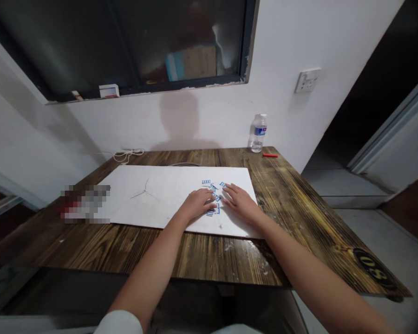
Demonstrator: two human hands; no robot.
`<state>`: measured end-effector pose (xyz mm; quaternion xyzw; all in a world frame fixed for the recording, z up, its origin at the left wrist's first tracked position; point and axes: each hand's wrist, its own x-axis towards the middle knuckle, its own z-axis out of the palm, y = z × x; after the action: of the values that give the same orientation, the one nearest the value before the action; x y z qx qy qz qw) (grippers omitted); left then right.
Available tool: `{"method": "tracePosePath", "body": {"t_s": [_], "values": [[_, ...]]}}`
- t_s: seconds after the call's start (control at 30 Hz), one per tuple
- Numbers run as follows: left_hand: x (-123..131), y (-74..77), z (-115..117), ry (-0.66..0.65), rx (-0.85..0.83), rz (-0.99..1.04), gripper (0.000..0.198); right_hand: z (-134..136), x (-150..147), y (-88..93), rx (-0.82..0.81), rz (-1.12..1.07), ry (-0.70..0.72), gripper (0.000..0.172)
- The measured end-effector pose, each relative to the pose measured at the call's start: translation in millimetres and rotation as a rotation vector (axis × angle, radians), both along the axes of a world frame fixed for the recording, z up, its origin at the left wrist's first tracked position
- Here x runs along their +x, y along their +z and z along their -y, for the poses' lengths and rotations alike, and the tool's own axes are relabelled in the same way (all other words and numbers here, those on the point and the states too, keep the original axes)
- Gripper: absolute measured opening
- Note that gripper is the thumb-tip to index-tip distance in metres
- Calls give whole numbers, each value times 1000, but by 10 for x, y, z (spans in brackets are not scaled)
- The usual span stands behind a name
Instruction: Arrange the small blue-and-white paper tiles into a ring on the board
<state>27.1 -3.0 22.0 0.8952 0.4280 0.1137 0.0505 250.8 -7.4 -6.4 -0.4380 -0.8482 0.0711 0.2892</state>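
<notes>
A loose cluster of small blue-and-white tiles (212,188) lies on the right part of a white board (153,195) on a wooden table (299,208). The left hand (197,204) and right hand (240,200) lie flat beside it, fingers stretched out, touching tiles, gripping nothing. A water bottle (258,133) stands behind.

Dark streaky-grained wooden table (299,204), matt white board (160,190), clear glossy plastic bottle (258,133), blue-printed paper pieces (213,188)
</notes>
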Motion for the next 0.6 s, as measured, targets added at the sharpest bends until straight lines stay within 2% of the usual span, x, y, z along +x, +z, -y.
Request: {"method": "tracePosePath", "body": {"t_s": [0.1,0.2,0.4,0.5,0.6], "values": [[22,30,19,-60,1,31,29,-32,4,-41,-78,61,-25,53],[55,75,52,-111,-9,68,33,-69,-9,-52,-147,126,-2,57],[109,141,104,-198,-64,75,43,-101,-39,-24,-166,211,99,63],[120,124,111,-174,-42,94,44,-100,-38,-19,-167,233,110,63],[110,89,93,-77,-3,120,41,-102,-27,-14,-164,230,105,60]]}}
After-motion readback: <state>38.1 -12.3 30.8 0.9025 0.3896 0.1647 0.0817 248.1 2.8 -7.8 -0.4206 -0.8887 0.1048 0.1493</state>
